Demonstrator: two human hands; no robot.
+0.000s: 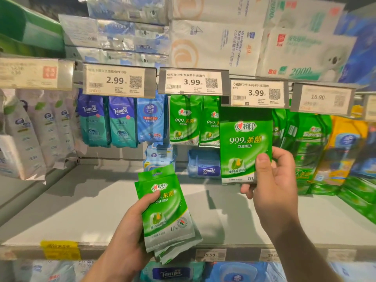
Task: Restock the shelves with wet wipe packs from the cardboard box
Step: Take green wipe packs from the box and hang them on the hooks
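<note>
My left hand (130, 226) grips a small stack of green wet wipe packs (166, 210) low in front of the shelf, thumb across the top pack. My right hand (272, 180) pinches a single green wet wipe pack (244, 147) by its lower right corner and holds it upright just under the 3.99 price tag (257, 94); its top edge is hidden behind that tag. More green packs of the same kind (185, 121) hang on the hooks to its left. The cardboard box is out of sight.
Blue Tempo and Vinda packs (122, 123) hang at the left, white packs (40, 129) further left. Green and yellow bags (317, 147) crowd the right. The grey shelf board (101, 202) lies below, with blue packs (203, 165) at its back. Tissue bundles (213, 39) fill the shelf above.
</note>
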